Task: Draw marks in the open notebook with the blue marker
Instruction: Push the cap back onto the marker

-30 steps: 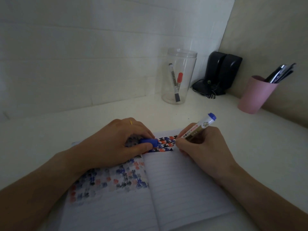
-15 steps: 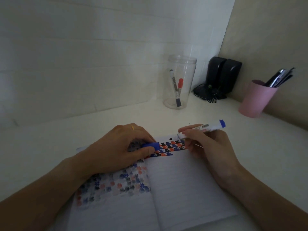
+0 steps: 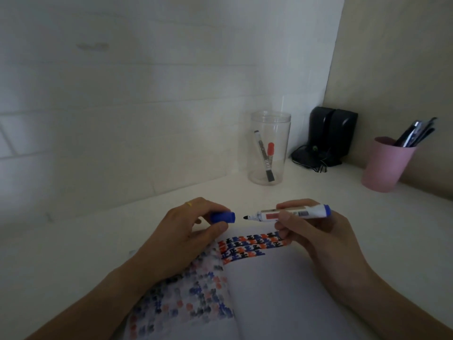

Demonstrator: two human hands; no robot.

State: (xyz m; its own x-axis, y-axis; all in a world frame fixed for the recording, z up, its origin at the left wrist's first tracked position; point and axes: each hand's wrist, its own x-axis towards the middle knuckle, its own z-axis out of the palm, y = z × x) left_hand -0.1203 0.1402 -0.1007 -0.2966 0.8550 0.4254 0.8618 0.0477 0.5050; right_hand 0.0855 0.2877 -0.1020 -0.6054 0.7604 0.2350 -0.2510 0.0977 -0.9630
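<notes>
The open notebook (image 3: 274, 293) lies on the white desk in front of me, with rows of blue, red and black marks across the top of its right page and faded marks on the left page. My right hand (image 3: 316, 239) holds the blue marker (image 3: 291, 214) level above the notebook's top edge, its bare dark tip pointing left. My left hand (image 3: 186, 231) pinches the blue cap (image 3: 222, 217), whose open end faces the tip across a small gap.
A clear plastic jar (image 3: 269, 148) with a red-capped and a black-capped marker stands at the back. Black speakers (image 3: 331, 136) sit in the corner. A pink cup (image 3: 387, 163) of pens stands at the right by the wall.
My right hand lifted the marker off the page and turned it level. My left hand rose off the notebook with the cap and brought it in line with the tip.
</notes>
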